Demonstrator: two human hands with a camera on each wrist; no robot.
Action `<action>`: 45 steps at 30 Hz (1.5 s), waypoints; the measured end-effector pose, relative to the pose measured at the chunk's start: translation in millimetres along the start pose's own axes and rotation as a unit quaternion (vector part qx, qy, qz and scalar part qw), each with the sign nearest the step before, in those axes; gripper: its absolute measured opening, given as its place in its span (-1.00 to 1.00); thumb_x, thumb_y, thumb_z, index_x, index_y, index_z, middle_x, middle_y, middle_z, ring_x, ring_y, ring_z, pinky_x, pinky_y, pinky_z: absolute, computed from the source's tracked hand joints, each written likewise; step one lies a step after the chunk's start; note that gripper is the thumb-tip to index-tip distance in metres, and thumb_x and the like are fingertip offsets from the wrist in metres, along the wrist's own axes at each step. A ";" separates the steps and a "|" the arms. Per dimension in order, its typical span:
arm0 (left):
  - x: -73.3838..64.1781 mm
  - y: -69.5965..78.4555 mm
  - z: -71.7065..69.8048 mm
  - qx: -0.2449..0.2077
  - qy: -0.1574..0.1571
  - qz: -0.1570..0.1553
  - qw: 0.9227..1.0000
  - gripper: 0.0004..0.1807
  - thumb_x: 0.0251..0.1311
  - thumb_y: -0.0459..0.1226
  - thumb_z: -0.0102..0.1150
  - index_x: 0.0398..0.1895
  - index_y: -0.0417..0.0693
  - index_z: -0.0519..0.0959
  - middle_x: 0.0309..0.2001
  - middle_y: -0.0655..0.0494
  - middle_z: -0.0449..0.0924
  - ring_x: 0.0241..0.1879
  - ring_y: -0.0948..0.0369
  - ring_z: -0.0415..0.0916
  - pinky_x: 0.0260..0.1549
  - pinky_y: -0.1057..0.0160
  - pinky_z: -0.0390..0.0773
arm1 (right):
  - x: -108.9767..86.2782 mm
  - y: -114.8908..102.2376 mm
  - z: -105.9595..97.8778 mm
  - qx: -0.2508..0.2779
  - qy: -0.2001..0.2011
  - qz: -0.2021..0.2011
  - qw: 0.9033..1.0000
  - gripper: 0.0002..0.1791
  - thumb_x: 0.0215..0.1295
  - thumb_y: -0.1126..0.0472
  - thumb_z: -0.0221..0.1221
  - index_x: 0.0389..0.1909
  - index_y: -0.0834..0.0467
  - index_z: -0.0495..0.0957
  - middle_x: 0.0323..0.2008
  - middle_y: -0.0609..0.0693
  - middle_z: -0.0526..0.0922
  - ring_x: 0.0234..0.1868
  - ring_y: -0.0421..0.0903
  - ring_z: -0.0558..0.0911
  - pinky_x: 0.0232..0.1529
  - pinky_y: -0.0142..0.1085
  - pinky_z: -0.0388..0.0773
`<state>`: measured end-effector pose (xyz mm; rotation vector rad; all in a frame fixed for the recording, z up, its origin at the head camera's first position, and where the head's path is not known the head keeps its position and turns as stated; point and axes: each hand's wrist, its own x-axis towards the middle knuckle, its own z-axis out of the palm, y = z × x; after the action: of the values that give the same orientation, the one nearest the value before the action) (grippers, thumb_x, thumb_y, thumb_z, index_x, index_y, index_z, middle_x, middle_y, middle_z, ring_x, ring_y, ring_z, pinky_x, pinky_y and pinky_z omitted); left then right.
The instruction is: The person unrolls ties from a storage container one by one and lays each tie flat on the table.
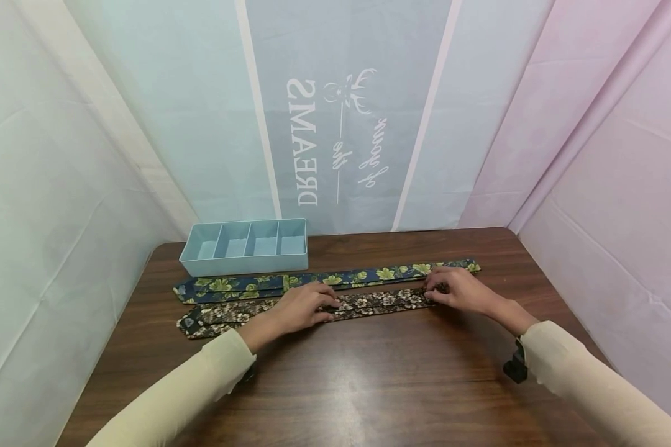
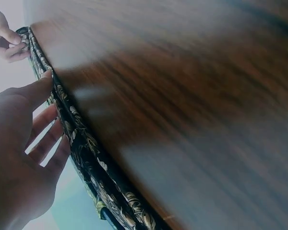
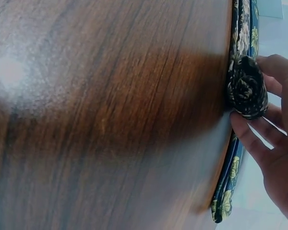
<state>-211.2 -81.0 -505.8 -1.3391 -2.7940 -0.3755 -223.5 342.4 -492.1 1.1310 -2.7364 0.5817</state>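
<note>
A dark necktie with cream flowers (image 1: 369, 302) lies lengthwise across the table, its pointed wide end at the left. Its right end is rolled into a tight coil (image 3: 248, 88), which my right hand (image 1: 460, 289) holds between thumb and fingers. My left hand (image 1: 304, 305) rests at the tie's middle, thumb on the near edge and fingers along the far edge, as the left wrist view shows (image 2: 29, 139). Just behind it lies a navy necktie with yellow-green flowers (image 1: 384, 273), stretched out flat and touched by neither hand.
A light blue tray with four-sided compartments (image 1: 246, 266) stands at the back left, behind the navy tie. The brown wooden table (image 1: 380, 385) meets a printed cloth backdrop (image 1: 358, 211) at the back, with pale cloth walls on both sides.
</note>
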 end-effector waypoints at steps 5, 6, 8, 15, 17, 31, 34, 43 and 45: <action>-4.5 -1.0 -2.7 0.000 0.004 -0.001 1.000 -0.66 0.40 -0.02 0.38 0.16 0.12 0.77 0.19 0.16 0.67 0.19 0.15 0.59 0.06 0.09 0.71 | -1.9 1.3 0.5 0.006 0.006 0.025 1.000 -0.93 0.35 0.14 0.46 -0.31 -0.04 0.75 -0.18 -0.08 0.75 -0.44 -0.39 0.53 -0.44 -0.35 0.50; -5.5 -1.0 -3.5 -0.001 0.005 -0.001 1.000 -0.66 0.40 -0.02 0.39 0.15 0.12 0.78 0.18 0.15 0.67 0.18 0.15 0.60 0.04 0.09 0.71 | -2.1 1.4 0.7 0.004 0.008 0.033 0.999 -0.91 0.33 0.13 0.47 -0.32 -0.07 0.73 -0.21 -0.11 0.75 -0.47 -0.41 0.49 -0.46 -0.37 0.47; -7.4 -1.4 -4.7 -0.002 0.005 -0.003 1.000 -0.67 0.40 -0.03 0.39 0.14 0.12 0.78 0.17 0.15 0.68 0.16 0.15 0.60 0.01 0.09 0.73 | -2.6 1.4 0.9 -0.002 0.010 0.046 0.999 -0.86 0.30 0.10 0.50 -0.35 -0.11 0.70 -0.28 -0.18 0.73 -0.53 -0.42 0.42 -0.49 -0.39 0.40; -11.9 -4.5 -7.1 -0.001 0.003 -0.007 1.000 -0.66 0.40 -0.03 0.38 0.16 0.11 0.78 0.19 0.15 0.68 0.17 0.15 0.60 0.00 0.09 0.73 | -5.4 1.4 -0.6 -0.013 0.032 0.047 0.998 -0.77 0.20 0.18 0.56 -0.37 -0.04 0.64 -0.38 -0.23 0.67 -0.50 -0.39 0.52 -0.50 -0.38 0.48; -13.2 -5.6 -7.5 0.001 0.000 -0.010 1.000 -0.66 0.41 -0.03 0.38 0.16 0.12 0.77 0.19 0.15 0.68 0.18 0.15 0.60 0.00 0.09 0.73 | -6.7 1.4 -1.1 -0.004 0.038 0.051 0.998 -0.75 0.18 0.24 0.56 -0.36 -0.01 0.63 -0.39 -0.21 0.67 -0.44 -0.35 0.63 -0.47 -0.36 0.56; -20.6 -10.0 -11.9 0.003 0.000 -0.004 1.000 -0.64 0.39 -0.04 0.40 0.17 0.09 0.77 0.20 0.11 0.68 0.20 0.11 0.61 0.05 0.03 0.72 | -11.3 4.0 -5.6 0.021 0.012 0.024 0.999 -0.65 0.28 0.44 0.42 0.06 0.14 0.70 0.00 -0.01 0.74 -0.12 -0.10 0.73 -0.24 -0.16 0.69; -21.8 -10.4 -12.8 0.000 0.000 -0.004 1.000 -0.63 0.38 -0.04 0.40 0.17 0.08 0.77 0.21 0.10 0.68 0.21 0.09 0.61 0.08 0.01 0.71 | -12.9 6.4 -5.8 0.014 0.015 0.004 1.000 -0.61 0.25 0.50 0.40 0.05 0.13 0.71 0.04 0.06 0.73 -0.18 -0.12 0.68 -0.33 -0.28 0.56; -25.3 -12.3 -12.8 -0.003 -0.001 -0.004 1.000 -0.64 0.38 -0.05 0.41 0.16 0.07 0.77 0.20 0.10 0.68 0.22 0.08 0.60 0.13 0.00 0.68 | -16.3 9.3 -8.3 0.010 0.020 -0.017 1.000 -0.64 0.16 0.62 0.29 -0.15 0.16 0.77 0.01 0.21 0.71 -0.12 0.06 0.73 -0.33 -0.23 0.55; -25.8 -12.2 -13.0 -0.005 0.002 -0.003 1.000 -0.64 0.38 -0.05 0.41 0.16 0.07 0.77 0.19 0.10 0.69 0.21 0.08 0.60 0.12 0.00 0.69 | -16.7 9.4 -9.3 0.007 0.016 -0.010 1.000 -0.65 0.17 0.61 0.28 -0.15 0.16 0.77 -0.01 0.19 0.71 -0.15 0.05 0.73 -0.34 -0.26 0.50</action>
<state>-205.4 -111.1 -498.9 -1.3309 -2.7963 -0.3940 -218.5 363.0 -490.7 1.1409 -2.6944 0.6111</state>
